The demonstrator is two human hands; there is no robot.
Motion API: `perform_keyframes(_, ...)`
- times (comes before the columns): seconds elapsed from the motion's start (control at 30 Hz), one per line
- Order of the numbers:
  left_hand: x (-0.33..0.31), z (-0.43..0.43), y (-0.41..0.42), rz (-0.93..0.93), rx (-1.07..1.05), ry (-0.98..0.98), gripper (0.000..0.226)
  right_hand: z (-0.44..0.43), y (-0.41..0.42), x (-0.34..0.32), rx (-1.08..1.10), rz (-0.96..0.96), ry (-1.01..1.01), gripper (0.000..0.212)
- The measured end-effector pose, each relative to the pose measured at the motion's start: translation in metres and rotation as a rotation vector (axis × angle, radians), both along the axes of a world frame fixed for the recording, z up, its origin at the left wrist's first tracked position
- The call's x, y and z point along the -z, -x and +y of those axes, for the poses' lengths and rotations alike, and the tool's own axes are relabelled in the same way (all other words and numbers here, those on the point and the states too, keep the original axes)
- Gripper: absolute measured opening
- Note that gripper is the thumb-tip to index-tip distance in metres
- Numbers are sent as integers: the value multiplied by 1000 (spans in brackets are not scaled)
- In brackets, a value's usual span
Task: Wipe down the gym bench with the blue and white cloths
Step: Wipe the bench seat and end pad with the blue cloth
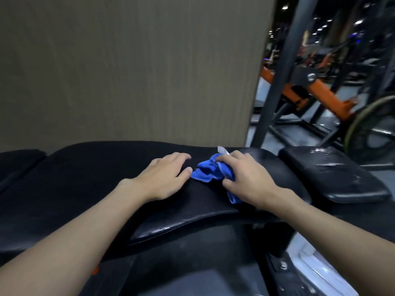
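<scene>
A black padded gym bench [111, 184] stretches across the middle of the head view. My right hand [250, 178] grips a bunched blue cloth [208, 173] and holds it against the pad. A small corner of white cloth [222, 149] pokes out beyond my right fingers; the rest of it is hidden under the hand. My left hand [164, 176] rests flat on the pad just left of the blue cloth, fingers spread, its thumb tip nearly touching the cloth.
A second black pad [333, 174] with wet patches lies to the right. A tan wall panel [132, 67] rises right behind the bench. Dark steel posts [277, 82], orange machine arms [327, 97] and a weight plate [372, 129] stand at the far right.
</scene>
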State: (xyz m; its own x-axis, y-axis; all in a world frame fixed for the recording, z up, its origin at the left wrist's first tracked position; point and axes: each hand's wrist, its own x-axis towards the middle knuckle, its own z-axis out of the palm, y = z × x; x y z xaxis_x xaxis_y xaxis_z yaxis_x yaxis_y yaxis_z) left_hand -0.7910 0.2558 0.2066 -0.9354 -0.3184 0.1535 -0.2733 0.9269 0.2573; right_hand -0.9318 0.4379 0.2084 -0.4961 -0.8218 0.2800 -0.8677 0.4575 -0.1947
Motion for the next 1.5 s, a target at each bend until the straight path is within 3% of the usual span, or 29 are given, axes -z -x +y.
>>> perform_keyframes(0.27,-2,97,128,23,177,-12,47,104,102,-22,273,155,147,51)
perform_keyframes(0.4,6,135,179,1,155,-48,43,128,135,-5,331,103,-275,53)
perform_keyframes(0.47,17,147,193,-17,110,-73,42,131,144,4,299,149,-345,59)
perform_keyframes(0.63,34,150,202,23,68,-41,46,128,154,10,177,164,-312,61)
perform_keyframes(0.9,28,148,210,14,57,57,39,153,149,15,231,178,-281,73)
perform_keyframes(1.03,29,152,224,31,51,42,37,138,168,14,236,73,-327,59)
perform_keyframes(1.23,37,152,225,21,66,32,56,101,221,8,256,-5,-316,53)
perform_keyframes(1.33,37,152,225,15,80,57,53,79,243,3,278,-48,-329,53)
perform_keyframes(1.5,33,153,225,12,82,44,49,86,239,4,263,10,-319,54)
